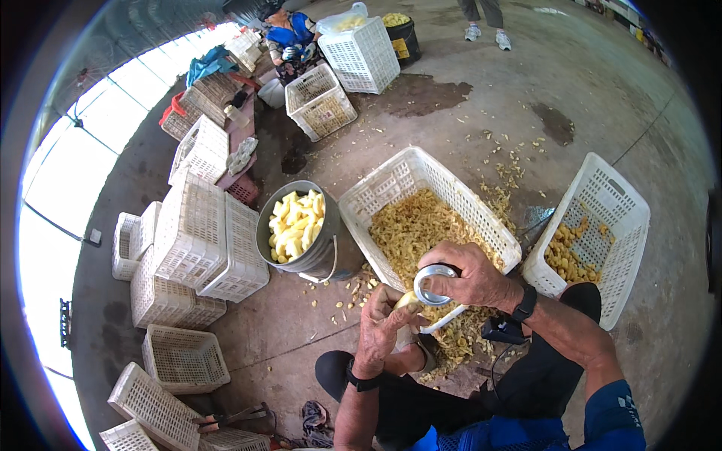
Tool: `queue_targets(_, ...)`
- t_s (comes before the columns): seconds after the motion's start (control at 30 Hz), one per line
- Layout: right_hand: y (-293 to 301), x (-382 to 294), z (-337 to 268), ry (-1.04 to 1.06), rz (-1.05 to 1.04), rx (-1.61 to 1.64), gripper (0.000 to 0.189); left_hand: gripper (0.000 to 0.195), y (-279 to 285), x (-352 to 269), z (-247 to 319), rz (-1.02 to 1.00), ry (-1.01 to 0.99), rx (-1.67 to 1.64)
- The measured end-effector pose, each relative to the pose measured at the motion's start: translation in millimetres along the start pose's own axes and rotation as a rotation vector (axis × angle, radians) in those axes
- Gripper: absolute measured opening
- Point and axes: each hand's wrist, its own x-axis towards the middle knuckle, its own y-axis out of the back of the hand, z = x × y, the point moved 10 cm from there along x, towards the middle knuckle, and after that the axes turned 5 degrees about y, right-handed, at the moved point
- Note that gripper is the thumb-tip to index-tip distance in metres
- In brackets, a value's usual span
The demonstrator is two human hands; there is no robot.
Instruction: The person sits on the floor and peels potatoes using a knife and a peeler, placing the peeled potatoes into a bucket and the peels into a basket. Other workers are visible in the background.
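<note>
My left hand grips a pale yellow piece of peeled root, seemingly ginger, partly covered by my fingers. My right hand is closed around a round silvery metal tool with a ring-shaped rim. The tool's rim is up against the root or very close to it. Both hands are over the near end of a white plastic crate holding a thick layer of yellow-brown peelings. To the left stands a dark bucket heaped with peeled pieces.
At right, another white crate contains unpeeled ginger-like pieces. Stacked white crates line the left side. Peelings litter the concrete floor. A person sits farther back beside crates; another person's legs show at the top.
</note>
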Motion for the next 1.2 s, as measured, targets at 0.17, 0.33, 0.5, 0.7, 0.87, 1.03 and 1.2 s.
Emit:
queue_targets(0.17, 2, 2, 4, 0.012, -0.11, -0.023, 0.025, 0.024, -11, -1, -6, -0.089, 0.03, 0.007)
queue_targets(0.33, 7, -4, 5, 0.077, -0.128, -0.073, 0.023, 0.021, -20, -2, -3, -0.129, 0.018, 0.179)
queue_targets(0.5, 41, -6, 42, -0.273, -0.092, -0.095, 0.024, 0.026, -37, -39, 55, -0.222, -0.375, 0.397)
queue_targets(0.7, 42, -19, -12, -0.072, -0.04, -0.071, 0.029, 0.03, -31, -56, 32, -0.12, -0.041, -0.21)
queue_targets(0.87, 9, -35, -71, 0.093, -0.074, 0.078, 0.036, 0.025, -58, -63, 14, -0.156, 0.047, -0.169)
queue_targets(1.03, 9, -45, -68, 0.063, -0.114, 0.184, 0.039, 0.027, -85, -84, 11, -0.211, 0.09, -0.145)
queue_targets(1.2, 39, -65, -29, -0.183, -0.082, -0.032, 0.033, 0.033, -116, -115, 23, -0.378, -0.069, -0.326)
